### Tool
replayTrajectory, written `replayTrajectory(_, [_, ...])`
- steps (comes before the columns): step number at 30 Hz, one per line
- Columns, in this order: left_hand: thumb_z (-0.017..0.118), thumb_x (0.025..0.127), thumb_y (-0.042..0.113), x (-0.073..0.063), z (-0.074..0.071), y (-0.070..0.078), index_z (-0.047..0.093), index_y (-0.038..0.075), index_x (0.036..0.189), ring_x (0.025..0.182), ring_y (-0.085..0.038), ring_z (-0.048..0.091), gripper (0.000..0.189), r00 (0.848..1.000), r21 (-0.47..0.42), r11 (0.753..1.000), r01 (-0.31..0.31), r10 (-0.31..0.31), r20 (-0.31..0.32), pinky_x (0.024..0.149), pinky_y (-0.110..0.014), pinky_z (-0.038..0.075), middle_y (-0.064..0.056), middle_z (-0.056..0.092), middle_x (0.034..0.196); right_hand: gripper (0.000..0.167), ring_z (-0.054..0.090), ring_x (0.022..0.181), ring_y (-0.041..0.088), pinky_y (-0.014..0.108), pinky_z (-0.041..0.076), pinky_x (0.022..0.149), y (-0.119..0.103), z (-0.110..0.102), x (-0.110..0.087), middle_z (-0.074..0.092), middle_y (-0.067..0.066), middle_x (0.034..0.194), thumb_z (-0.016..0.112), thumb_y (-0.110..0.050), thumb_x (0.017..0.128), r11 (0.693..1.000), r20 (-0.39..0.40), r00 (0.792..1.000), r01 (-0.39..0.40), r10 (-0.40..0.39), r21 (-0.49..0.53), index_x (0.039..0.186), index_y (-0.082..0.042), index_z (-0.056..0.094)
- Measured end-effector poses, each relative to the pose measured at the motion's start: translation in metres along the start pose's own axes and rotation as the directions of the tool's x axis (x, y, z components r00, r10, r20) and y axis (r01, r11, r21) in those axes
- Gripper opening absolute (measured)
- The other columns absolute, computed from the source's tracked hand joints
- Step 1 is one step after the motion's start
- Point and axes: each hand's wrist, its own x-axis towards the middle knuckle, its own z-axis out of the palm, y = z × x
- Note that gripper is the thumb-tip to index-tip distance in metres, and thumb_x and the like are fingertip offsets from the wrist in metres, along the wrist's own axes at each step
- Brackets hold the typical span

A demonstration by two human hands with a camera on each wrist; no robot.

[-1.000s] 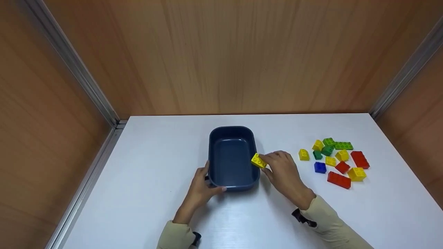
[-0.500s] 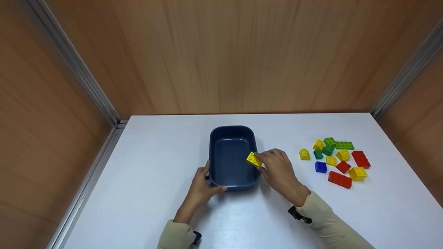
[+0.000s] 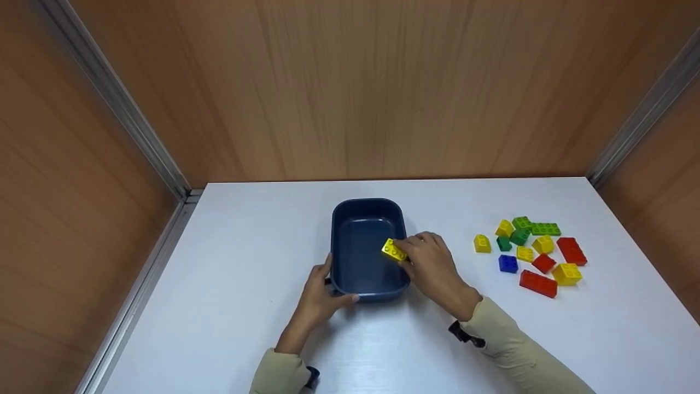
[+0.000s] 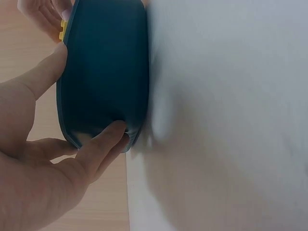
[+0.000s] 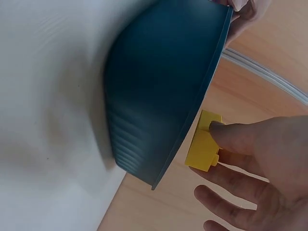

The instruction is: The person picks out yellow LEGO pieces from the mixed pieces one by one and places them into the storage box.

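Observation:
A dark blue rectangular container (image 3: 377, 297) stands on the white table. My left hand (image 3: 317, 298) grips its near left corner, with the thumb at the front rim and the fingers along the left side. The left wrist view shows that hand against the outer wall of the container (image 4: 106, 67). My right hand (image 3: 435, 268) pinches a yellow toy building brick (image 3: 392, 250) between thumb and fingers, over the right part of the container. In the right wrist view the brick (image 5: 203, 144) is just above the container's rim, studs facing the palm side.
Right of the container lie several loose bricks: a blue brick (image 3: 508, 264), a long red brick (image 3: 538, 283), a yellow brick (image 3: 566, 274) and a flat green brick (image 3: 546, 229) among them. Wooden panels (image 3: 383, 87) enclose the table (image 3: 219, 262) at the back and sides.
My right hand has moved left with the yellow brick, from the container's right rim to over its inside. The left hand and the container stay in place.

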Motion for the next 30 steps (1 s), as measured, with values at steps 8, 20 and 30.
replayTrajectory(8, [0.093, 0.081, 0.012, -0.001, 0.000, 0.000, 0.024, -0.003, 0.166, 0.137, -0.048, 0.053, 0.110, 1.000, -0.014, 1.000, -0.010, 0.010, 0.002, 0.115, -0.056, 0.048, -0.029, 0.044, 0.151, 0.040, 0.064, 0.115, 0.032, 0.052, 0.048, 0.112, -0.002, 0.002, 0.002, 0.077, 0.009, 0.121, 0.085, -0.012, 0.091, 0.999, -0.012, 0.999, 0.035, -0.035, -0.010, 0.129, -0.007, 0.075])
replayTrajectory(20, [0.093, 0.082, 0.013, 0.000, 0.001, -0.001, 0.024, 0.000, 0.167, 0.139, -0.047, 0.052, 0.110, 1.000, -0.021, 1.000, 0.011, -0.011, -0.001, 0.116, -0.056, 0.047, -0.028, 0.045, 0.151, 0.040, 0.065, 0.114, 0.031, 0.053, 0.048, 0.112, -0.010, 0.002, 0.011, 0.077, 0.009, 0.119, 0.085, -0.013, 0.091, 0.999, 0.027, 0.999, 0.041, -0.041, -0.004, 0.129, -0.007, 0.075])
replayTrajectory(30, [0.092, 0.083, 0.014, 0.001, 0.000, -0.002, 0.023, -0.003, 0.166, 0.137, -0.047, 0.053, 0.109, 1.000, -0.024, 1.000, -0.002, 0.002, 0.002, 0.115, -0.056, 0.049, -0.029, 0.044, 0.153, 0.037, 0.065, 0.110, 0.031, 0.053, 0.049, 0.112, -0.014, 0.003, 0.017, 0.077, 0.011, 0.119, 0.084, -0.013, 0.092, 0.998, 0.054, 0.997, 0.057, -0.057, 0.002, 0.128, -0.005, 0.075])
